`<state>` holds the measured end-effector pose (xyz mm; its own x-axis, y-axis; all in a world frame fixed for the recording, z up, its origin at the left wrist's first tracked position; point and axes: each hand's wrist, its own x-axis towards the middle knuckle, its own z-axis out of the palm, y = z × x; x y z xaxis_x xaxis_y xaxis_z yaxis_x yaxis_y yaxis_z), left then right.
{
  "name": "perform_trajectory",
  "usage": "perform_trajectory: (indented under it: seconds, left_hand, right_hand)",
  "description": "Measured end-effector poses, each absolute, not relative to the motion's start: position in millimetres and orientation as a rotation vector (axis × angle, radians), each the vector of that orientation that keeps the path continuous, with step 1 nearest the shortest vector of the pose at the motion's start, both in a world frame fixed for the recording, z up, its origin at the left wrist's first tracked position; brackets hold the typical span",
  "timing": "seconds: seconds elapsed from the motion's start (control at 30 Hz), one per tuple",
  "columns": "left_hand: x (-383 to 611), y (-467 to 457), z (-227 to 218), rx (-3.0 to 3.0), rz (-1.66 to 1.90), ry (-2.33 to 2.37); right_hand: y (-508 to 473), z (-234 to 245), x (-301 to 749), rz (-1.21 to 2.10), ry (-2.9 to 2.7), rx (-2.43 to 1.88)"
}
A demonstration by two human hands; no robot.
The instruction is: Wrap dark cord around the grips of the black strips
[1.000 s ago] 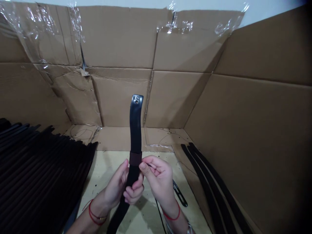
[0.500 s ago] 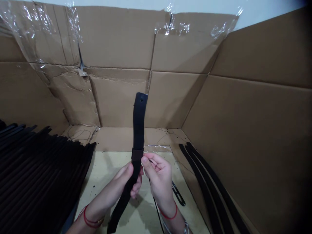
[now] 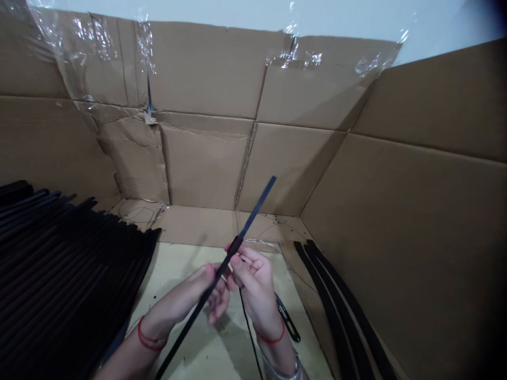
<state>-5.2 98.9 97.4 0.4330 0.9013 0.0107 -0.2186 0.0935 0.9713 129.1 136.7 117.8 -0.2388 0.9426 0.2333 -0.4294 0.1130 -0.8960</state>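
A black belt (image 3: pixel 253 211) crosses the view diagonally and is turned edge-on, so it looks like a thin strip. Its tip points up and to the right, and its other end runs down past the bottom edge. My left hand (image 3: pixel 194 301) curls around the belt from below. My right hand (image 3: pixel 253 279) pinches it just under a dark belt loop (image 3: pixel 236 245). A thin black cord (image 3: pixel 247 327) hangs from near my right hand onto the pale board (image 3: pixel 178 258). Below that hand, a slotted black strap piece (image 3: pixel 288 323) lies on the board.
A large stack of black belts (image 3: pixel 71 264) lies on the left, and several more black belts (image 3: pixel 336 301) lie on the right. Taped cardboard walls (image 3: pixel 206 158) stand behind and beside the board. Both my wrists wear red strings.
The belt has turned from showing its flat face to edge-on and now leans to the right. The loop sits slightly lower, and both hands have rolled with the belt.
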Motion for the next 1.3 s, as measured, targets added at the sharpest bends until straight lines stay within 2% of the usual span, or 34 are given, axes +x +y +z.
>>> perform_trajectory:
  seconds: [0.07, 0.13, 0.2, 0.33, 0.5, 0.57, 0.7, 0.77, 0.83, 0.93, 1.07, 1.13, 1.23, 1.3]
  left_hand:
    - [-0.9, 96.5, 102.2, 1.358, 1.281, 1.087]
    - [0.1, 92.9, 106.6, 1.396, 1.366, 1.209]
    - [-3.1, 90.7, 108.7, 1.293, 1.189, 1.001]
    - [-13.3, 95.7, 103.9, 0.967, 0.816, 0.49]
    - [-11.0, 104.3, 94.8, 0.884, 0.525, 0.198]
    - [-5.2, 103.0, 96.7, 1.007, 0.658, 0.358]
    - [2.3, 94.2, 111.0, 1.41, 1.281, 1.098]
    - [-0.2, 90.3, 118.9, 1.528, 1.255, 1.21]
    - [-6.0, 89.5, 123.9, 1.548, 1.087, 1.057]
    - [-13.4, 96.2, 123.8, 1.51, 0.957, 0.876]
    - [-11.7, 109.7, 115.4, 1.588, 1.275, 1.423]
    - [-11.6, 113.5, 113.8, 1.572, 1.346, 1.518]
    - [-17.9, 119.7, 120.2, 1.512, 1.149, 1.157]
    - [-21.6, 128.2, 128.6, 1.501, 1.042, 0.968]
  right_hand:
    - [137.8, 117.2, 127.6, 1.335, -1.135, -0.655]
    - [136.9, 119.4, 129.8, 1.387, -1.201, -0.615]
    - [133.4, 124.0, 135.0, 1.495, -1.349, -0.549]
    - [125.8, 132.0, 146.5, 1.459, -1.476, -0.542]
    - [127.4, 127.0, 148.0, 1.606, -1.4, -0.453]
    - [130.2, 123.1, 143.1, 1.488, -1.348, -0.522]
    - [138.7, 117.9, 133.3, 1.26, -1.242, -0.712]
    - [143.6, 118.4, 135.0, 1.346, -1.286, -0.696]
    - [147.8, 120.5, 140.7, 1.461, -1.411, -0.642]
    - [152.2, 120.8, 144.2, 1.409, -1.536, -0.639]
    - [157.1, 113.3, 128.1, 1.214, -1.363, -0.638]
    - [160.9, 113.2, 120.0, 1.262, -1.365, -0.605]
    - [169.6, 121.4, 115.4, 1.535, -1.431, -0.476]
    - [177.9, 127.3, 114.0, 1.547, -1.407, -0.405]
